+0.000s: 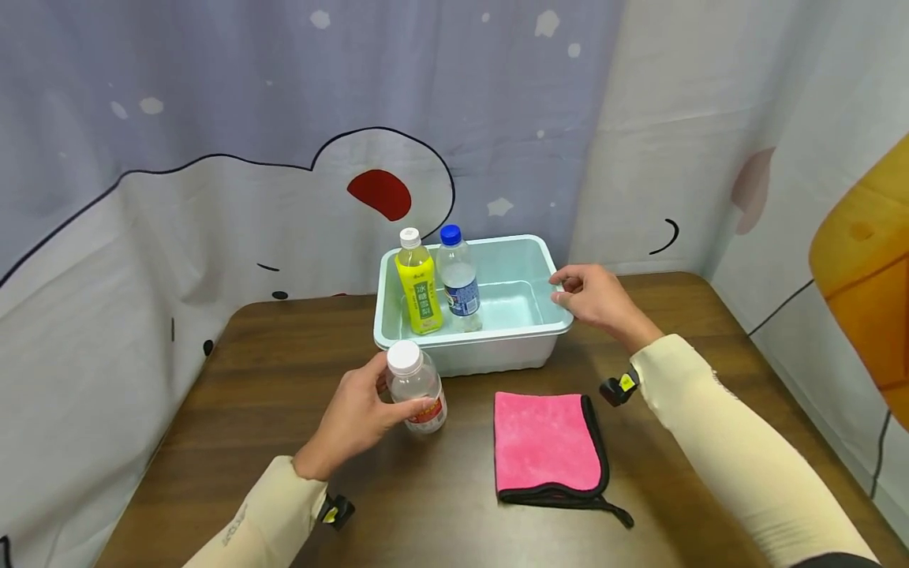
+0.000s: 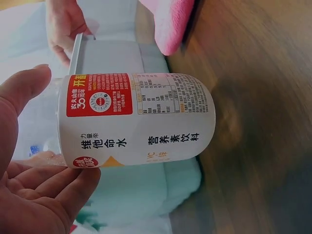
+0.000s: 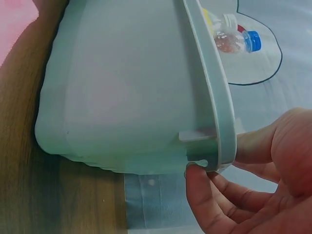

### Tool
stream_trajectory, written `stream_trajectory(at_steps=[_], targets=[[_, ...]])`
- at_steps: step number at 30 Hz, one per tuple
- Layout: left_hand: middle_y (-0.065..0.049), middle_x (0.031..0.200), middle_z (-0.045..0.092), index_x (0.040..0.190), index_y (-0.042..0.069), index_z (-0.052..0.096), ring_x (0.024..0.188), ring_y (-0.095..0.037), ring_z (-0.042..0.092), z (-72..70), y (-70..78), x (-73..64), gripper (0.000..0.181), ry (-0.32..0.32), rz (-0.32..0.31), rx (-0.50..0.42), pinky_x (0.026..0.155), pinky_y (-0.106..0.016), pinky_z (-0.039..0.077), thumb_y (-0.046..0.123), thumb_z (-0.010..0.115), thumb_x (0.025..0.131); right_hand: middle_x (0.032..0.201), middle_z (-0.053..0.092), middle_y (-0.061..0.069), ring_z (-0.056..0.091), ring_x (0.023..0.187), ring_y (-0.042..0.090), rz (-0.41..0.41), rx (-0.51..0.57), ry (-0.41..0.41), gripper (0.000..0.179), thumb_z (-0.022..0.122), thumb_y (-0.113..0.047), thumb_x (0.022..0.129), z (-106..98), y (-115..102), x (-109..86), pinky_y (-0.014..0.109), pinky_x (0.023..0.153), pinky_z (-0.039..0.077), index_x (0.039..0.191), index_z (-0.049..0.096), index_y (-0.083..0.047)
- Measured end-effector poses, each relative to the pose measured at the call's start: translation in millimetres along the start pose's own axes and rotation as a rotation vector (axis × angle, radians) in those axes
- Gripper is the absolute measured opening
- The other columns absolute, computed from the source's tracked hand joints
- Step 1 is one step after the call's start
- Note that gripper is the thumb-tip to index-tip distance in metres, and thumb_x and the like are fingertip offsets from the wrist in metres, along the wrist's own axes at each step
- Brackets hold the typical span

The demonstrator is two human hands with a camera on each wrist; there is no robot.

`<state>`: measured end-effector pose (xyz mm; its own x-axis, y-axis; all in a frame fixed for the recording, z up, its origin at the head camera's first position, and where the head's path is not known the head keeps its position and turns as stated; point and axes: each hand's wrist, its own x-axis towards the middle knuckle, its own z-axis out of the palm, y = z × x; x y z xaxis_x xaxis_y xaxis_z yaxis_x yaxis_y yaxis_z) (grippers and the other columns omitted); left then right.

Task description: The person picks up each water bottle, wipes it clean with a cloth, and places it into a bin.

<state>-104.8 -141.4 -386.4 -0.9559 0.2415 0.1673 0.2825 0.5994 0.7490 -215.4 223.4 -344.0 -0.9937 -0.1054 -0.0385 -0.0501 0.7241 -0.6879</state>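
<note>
My left hand grips a clear drink bottle with a white cap and a red and white label, fingers and thumb on either side of it. The bottle stands upright in front of the basin's near left corner; in the left wrist view its label faces the camera. With my right hand I pinch the right rim of a pale green plastic basin, thumb and fingers on either side of the rim. Inside the basin, at its left, are a yellow-green bottle and a blue-capped clear bottle, both upright.
A folded pink cloth with black edging and a loop lies on the wooden table, in front of the basin. Behind the table hangs a patterned curtain. An orange-yellow shape is at the far right.
</note>
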Motion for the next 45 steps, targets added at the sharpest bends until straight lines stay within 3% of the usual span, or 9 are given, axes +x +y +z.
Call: stream_trajectory(at_steps=[8,15,23,26,30,34,37,40,45], targets=[[-0.007,0.123,0.075,0.132,0.010,0.064,0.104,-0.022,0.071,12.5,9.4,7.0,0.063,-0.021,0.012,-0.035,0.095,-0.048,0.062,0.026,0.093,0.079,0.119,0.069,0.021,0.065,0.105,0.032,-0.030,-0.026,0.013,0.035,0.069,-0.018,0.100,1,2,-4.7,0.029,0.076,0.053,0.132,0.068,-0.005],[-0.006,0.119,0.076,0.129,0.010,0.065,0.099,-0.019,0.070,23.8,16.0,14.8,0.061,-0.033,0.040,-0.044,0.091,-0.045,0.063,0.026,0.094,0.078,0.124,0.069,0.024,0.068,0.111,0.038,-0.116,-0.149,0.073,0.041,0.071,-0.019,0.097,3,-2,-20.0,0.051,0.094,0.055,0.134,0.065,-0.003],[-0.006,0.124,0.075,0.132,0.010,0.065,0.104,-0.021,0.072,32.1,18.8,21.4,0.062,-0.058,0.047,-0.064,0.095,-0.047,0.063,0.026,0.093,0.079,0.120,0.065,0.022,0.060,0.108,0.044,-0.450,-0.463,0.392,0.038,0.080,-0.010,0.085,25,-17,-69.2,0.054,0.090,0.055,0.121,0.069,-0.002],[-0.006,0.122,0.076,0.131,0.010,0.065,0.103,-0.020,0.072,34.6,18.7,23.1,0.062,-0.054,0.067,-0.064,0.094,-0.044,0.063,0.026,0.093,0.078,0.114,0.067,0.018,0.062,0.101,0.038,-0.581,-0.521,0.420,0.032,0.082,-0.009,0.083,37,-22,-91.1,0.047,0.081,0.059,0.112,0.071,-0.005],[-0.005,0.121,0.076,0.130,0.010,0.065,0.100,-0.018,0.072,38.5,18.9,25.9,0.062,-0.055,0.083,-0.063,0.091,-0.042,0.063,0.027,0.094,0.078,0.102,0.069,0.006,0.064,0.089,0.024,-0.657,-0.555,0.258,0.025,0.085,-0.012,0.083,59,-22,-117.7,0.036,0.074,0.059,0.105,0.074,-0.009],[-0.005,0.121,0.076,0.130,0.010,0.065,0.102,-0.019,0.072,39.0,19.0,27.2,0.061,-0.063,0.074,-0.063,0.093,-0.042,0.063,0.027,0.094,0.078,0.102,0.070,0.000,0.067,0.096,0.020,-0.589,-0.538,-0.059,0.029,0.084,-0.018,0.086,87,-11,-129.2,0.038,0.085,0.061,0.112,0.075,-0.011],[-0.006,0.123,0.075,0.131,0.010,0.064,0.103,-0.019,0.072,39.3,18.7,28.1,0.062,-0.075,0.069,-0.067,0.094,-0.043,0.063,0.027,0.093,0.079,0.109,0.070,0.003,0.067,0.108,0.026,-0.507,-0.527,-0.215,0.040,0.086,-0.025,0.085,103,-2,-127.9,0.046,0.100,0.058,0.120,0.073,-0.010],[-0.006,0.125,0.075,0.133,0.010,0.064,0.105,-0.020,0.072,41.3,19.1,29.2,0.062,-0.083,0.067,-0.074,0.095,-0.043,0.063,0.026,0.092,0.080,0.111,0.068,0.006,0.065,0.109,0.030,-0.470,-0.551,-0.240,0.049,0.089,-0.028,0.079,113,5,-126.1,0.050,0.100,0.056,0.121,0.071,-0.011],[-0.006,0.127,0.074,0.133,0.011,0.064,0.105,-0.021,0.071,44.6,20.1,29.7,0.063,-0.101,0.034,-0.078,0.097,-0.048,0.062,0.025,0.093,0.080,0.112,0.065,0.009,0.059,0.098,0.028,-0.422,-0.592,-0.227,0.052,0.093,-0.028,0.075,126,8,-122.6,0.044,0.080,0.057,0.118,0.069,-0.011]])
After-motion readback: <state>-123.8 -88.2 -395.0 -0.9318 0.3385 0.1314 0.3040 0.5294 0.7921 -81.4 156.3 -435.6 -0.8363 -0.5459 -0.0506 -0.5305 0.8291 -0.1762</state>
